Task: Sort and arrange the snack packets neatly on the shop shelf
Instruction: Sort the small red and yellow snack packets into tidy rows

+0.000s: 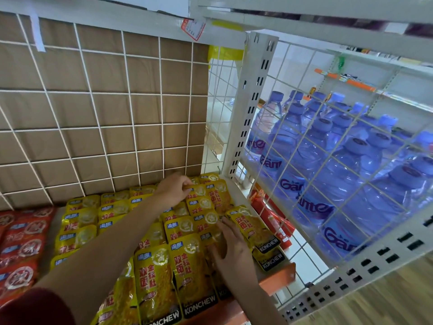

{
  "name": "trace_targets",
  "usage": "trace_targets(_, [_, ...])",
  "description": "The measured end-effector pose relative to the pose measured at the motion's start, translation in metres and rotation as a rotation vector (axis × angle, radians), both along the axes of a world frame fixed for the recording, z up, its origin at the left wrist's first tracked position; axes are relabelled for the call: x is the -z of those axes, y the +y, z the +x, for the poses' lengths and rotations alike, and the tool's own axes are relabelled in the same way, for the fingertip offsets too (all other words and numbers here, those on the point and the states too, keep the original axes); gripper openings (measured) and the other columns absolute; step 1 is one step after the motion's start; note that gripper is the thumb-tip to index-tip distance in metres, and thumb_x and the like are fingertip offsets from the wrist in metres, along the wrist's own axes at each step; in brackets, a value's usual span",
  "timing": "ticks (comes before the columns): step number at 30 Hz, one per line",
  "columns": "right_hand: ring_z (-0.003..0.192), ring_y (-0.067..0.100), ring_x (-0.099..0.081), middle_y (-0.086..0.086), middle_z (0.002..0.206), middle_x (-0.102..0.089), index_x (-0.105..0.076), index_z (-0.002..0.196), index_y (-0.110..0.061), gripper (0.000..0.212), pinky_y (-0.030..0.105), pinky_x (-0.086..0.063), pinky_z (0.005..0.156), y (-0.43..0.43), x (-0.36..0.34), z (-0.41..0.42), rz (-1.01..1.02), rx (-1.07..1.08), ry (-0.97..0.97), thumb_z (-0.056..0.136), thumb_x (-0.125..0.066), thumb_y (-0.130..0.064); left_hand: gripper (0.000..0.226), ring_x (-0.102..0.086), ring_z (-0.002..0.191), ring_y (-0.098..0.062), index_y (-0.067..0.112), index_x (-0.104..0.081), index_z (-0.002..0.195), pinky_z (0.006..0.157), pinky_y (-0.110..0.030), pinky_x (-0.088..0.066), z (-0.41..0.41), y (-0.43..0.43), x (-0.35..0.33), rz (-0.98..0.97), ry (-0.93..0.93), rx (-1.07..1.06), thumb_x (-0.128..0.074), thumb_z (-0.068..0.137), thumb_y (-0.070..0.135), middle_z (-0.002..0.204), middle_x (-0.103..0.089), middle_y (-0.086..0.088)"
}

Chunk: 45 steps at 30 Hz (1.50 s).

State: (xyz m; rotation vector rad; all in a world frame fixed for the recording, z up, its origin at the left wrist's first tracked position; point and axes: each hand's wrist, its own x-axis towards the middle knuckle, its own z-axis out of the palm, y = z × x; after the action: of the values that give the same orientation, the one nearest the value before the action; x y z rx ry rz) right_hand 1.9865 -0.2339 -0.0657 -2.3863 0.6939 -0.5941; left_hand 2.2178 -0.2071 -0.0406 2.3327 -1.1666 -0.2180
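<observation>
From my remote view, the yellow snack packets (pixel 154 277) lie in overlapping rows on the shelf (pixel 278 277), filling the stretch just left of the white slotted post (pixel 248 113) and reaching back to the foot of that post. My left hand (pixel 174 191) is stretched to the back row, close to the post's base, and its fingers (pixel 187 184) are curled and pinching the top edge of the rear packet (pixel 199 191). My right hand (pixel 225 252) rests nearer the front, below and slightly left of the post, with its fingers (pixel 218 235) straight and spread apart, lying flat on the packets and gripping nothing. Far left of the post, red packets (pixel 21 242) lie beside the yellow ones. A white wire grid (pixel 93 113) with brown cardboard (pixel 110 73) behind it stands left of the post, behind the packets. Right of the post, behind wire mesh, stand blue water bottles (pixel 328 160). A dark red sleeve (pixel 35 308) covers my left upper arm.
</observation>
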Motion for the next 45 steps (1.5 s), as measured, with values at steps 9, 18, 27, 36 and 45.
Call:
trace_targets(9, [0.133,0.022,-0.034,0.004,0.145,-0.037,-0.034,0.141,-0.019,0.073,0.033,-0.027,0.109,-0.06,-0.023,-0.02,-0.095,0.223,0.236,0.081,-0.053,-0.055,0.028,-0.053,0.112,-0.02,0.018,-0.06,0.117,0.093,-0.038,-0.042,-0.025,0.0,-0.003,-0.079,-0.074,0.17,-0.058,0.091,0.027,0.12,-0.055,-0.001])
trace_targets(18, [0.116,0.019,-0.045,0.002,0.126,-0.047,-0.033,0.14,-0.022,0.076,0.034,-0.041,0.095,-0.068,-0.015,-0.019,-0.011,0.24,0.285,0.075,-0.066,-0.045,0.028,-0.054,0.105,-0.015,0.019,-0.059,0.118,0.087,-0.027,-0.041,-0.045,0.006,-0.001,-0.144,-0.041,0.224,-0.059,0.091,0.024,0.117,-0.055,0.0])
trace_targets(27, [0.091,0.017,-0.061,-0.001,0.108,-0.063,-0.042,0.133,-0.03,0.069,0.031,-0.049,0.078,-0.072,-0.017,-0.025,0.276,0.297,0.051,0.072,-0.074,-0.037,0.029,-0.049,0.116,-0.015,0.017,-0.058,0.121,0.096,-0.028,-0.037,-0.058,0.007,0.002,-0.148,-0.031,0.219,-0.055,0.093,0.024,0.124,-0.054,0.0])
trace_targets(36, [0.098,0.01,-0.052,-0.005,0.113,-0.051,-0.043,0.131,-0.027,0.069,0.023,-0.044,0.083,-0.06,-0.017,-0.009,0.272,0.193,0.062,0.071,-0.074,-0.037,0.042,-0.036,0.132,-0.02,0.018,-0.042,0.138,0.108,-0.036,-0.027,-0.035,-0.012,0.009,0.069,-0.087,0.095,-0.045,0.097,0.023,0.142,-0.042,-0.001])
trace_targets(45, [0.118,0.028,-0.043,0.01,0.123,-0.048,-0.044,0.132,-0.015,0.091,0.04,-0.035,0.101,-0.064,0.003,0.003,0.065,0.177,0.108,0.058,-0.047,-0.067,0.033,-0.051,0.12,-0.02,0.02,-0.056,0.127,0.098,-0.035,-0.041,-0.012,-0.043,0.0,0.089,0.037,0.085,-0.052,0.094,0.02,0.13,-0.057,-0.002])
